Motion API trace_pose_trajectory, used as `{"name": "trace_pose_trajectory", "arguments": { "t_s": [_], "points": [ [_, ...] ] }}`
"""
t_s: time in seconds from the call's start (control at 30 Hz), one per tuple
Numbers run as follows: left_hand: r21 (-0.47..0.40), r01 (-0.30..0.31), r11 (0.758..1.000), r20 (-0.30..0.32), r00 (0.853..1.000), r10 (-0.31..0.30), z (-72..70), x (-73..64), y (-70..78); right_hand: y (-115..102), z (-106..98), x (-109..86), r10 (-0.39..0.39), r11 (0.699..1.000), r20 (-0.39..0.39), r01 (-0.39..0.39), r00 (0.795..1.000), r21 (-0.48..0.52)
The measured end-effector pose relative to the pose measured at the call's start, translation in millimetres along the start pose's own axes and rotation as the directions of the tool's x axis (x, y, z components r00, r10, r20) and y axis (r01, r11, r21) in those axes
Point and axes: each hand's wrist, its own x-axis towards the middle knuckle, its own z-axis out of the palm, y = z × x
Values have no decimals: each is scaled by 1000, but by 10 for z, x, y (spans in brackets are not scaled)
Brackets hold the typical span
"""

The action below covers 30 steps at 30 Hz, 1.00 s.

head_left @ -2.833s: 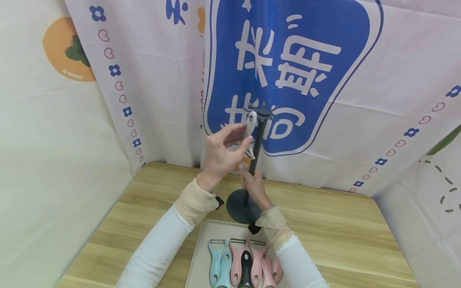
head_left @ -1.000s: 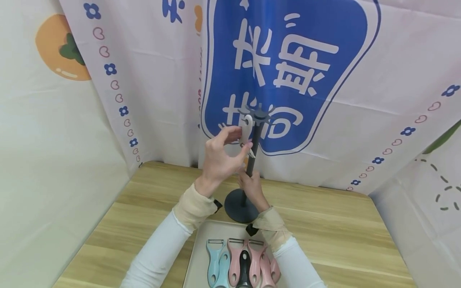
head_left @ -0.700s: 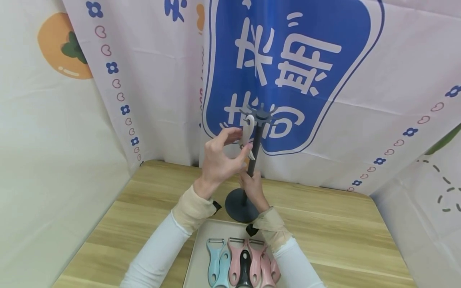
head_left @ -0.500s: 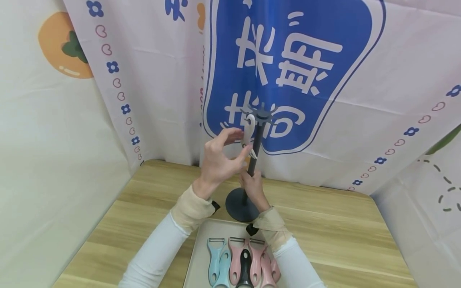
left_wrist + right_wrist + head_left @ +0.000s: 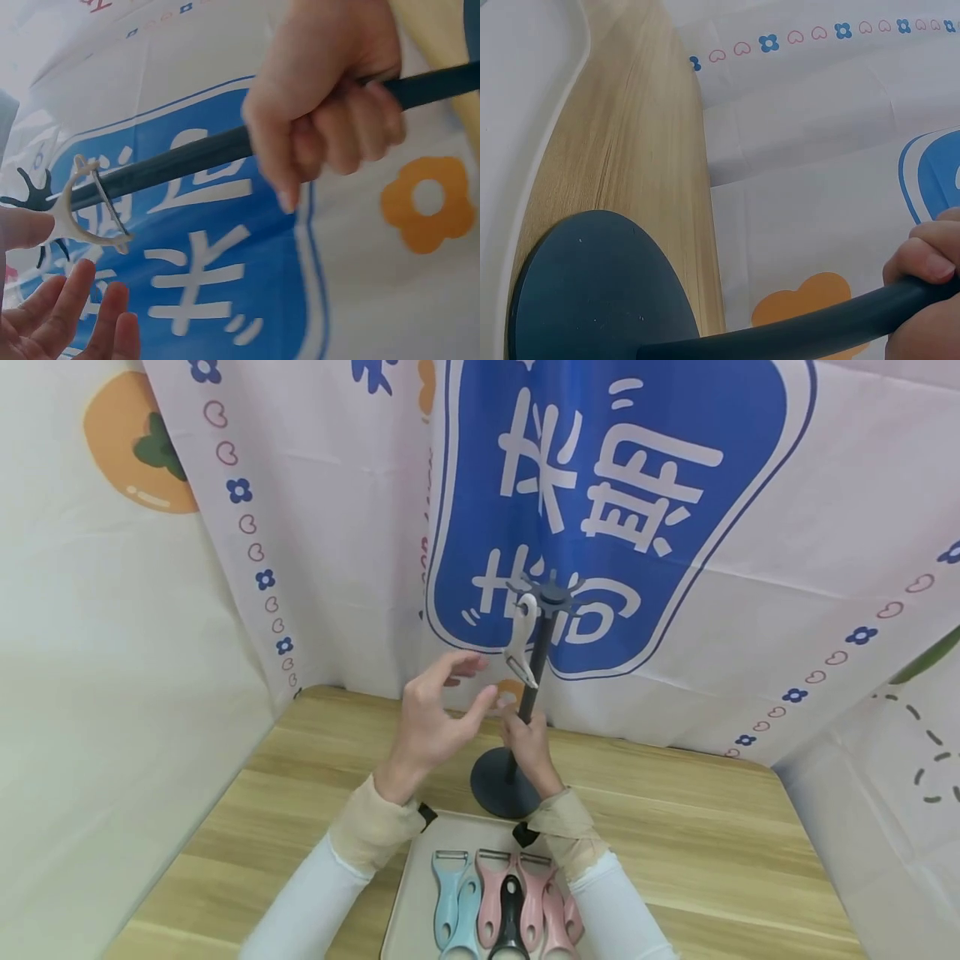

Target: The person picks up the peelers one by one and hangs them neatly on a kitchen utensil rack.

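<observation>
A white peeler [image 5: 522, 639] hangs by the hole in its handle from a hook at the top of a dark utensil stand [image 5: 553, 597], blade end down beside the pole. To its left is my left hand [image 5: 435, 718], fingers spread and holding nothing. In the left wrist view the peeler [image 5: 79, 206] shows its Y-shaped head and metal blade, with the left fingers [image 5: 64, 315] apart below it. My right hand [image 5: 528, 747] grips the pole above the round base [image 5: 504, 783]; the right wrist view shows those fingers [image 5: 926, 259] curled round it.
A beige tray [image 5: 408, 893] stands in front of the base, partly behind the right forearm. In it lie blue peelers [image 5: 447, 893], pink peelers [image 5: 491, 893] and a black peeler [image 5: 512, 914]. A printed curtain [image 5: 360, 543] hangs behind the wooden table [image 5: 675, 835].
My left hand has let go of the white peeler and moved left and down from it. The peeler now hangs on the hook. The right hand keeps its grip on the pole.
</observation>
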Motion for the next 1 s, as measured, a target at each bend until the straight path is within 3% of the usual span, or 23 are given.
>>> {"name": "trace_pose_trajectory", "arguments": {
  "t_s": [0.2,0.4,0.5,0.57,0.63,0.7,0.73,0.87,0.93,1.0],
  "points": [
    [4,105,994,100,989,-105,-11,-398,-170,13,-17,27,17,999,-11,-17,1000,36],
    [53,134,990,200,970,-142,-17,-751,-311,1,-20,50,33,998,-5,-33,999,58],
    [63,140,988,270,951,-152,-23,-936,-358,-1,-13,58,28,998,2,-28,1000,63],
    [76,142,987,334,929,-160,-28,-1059,-370,-9,-6,55,17,998,10,-18,1000,63],
    [74,151,986,415,894,-168,-37,-1180,-380,-10,-2,47,10,998,16,-11,1000,62],
    [66,162,985,505,845,-173,-49,-1287,-377,-13,2,37,1,998,19,-2,1000,57],
    [66,172,983,554,813,-180,-57,-1335,-370,-13,2,29,-1,999,20,0,1000,52],
    [68,210,975,733,652,-192,-93,-1471,-299,-13,4,10,-3,999,22,2,1000,52],
    [64,176,982,784,600,-159,-101,-1515,-259,-11,5,5,-4,999,20,3,1000,54],
    [69,147,987,817,559,-140,-111,-1557,-223,-5,13,5,-1,998,19,-1,1000,56]
  ]
}}
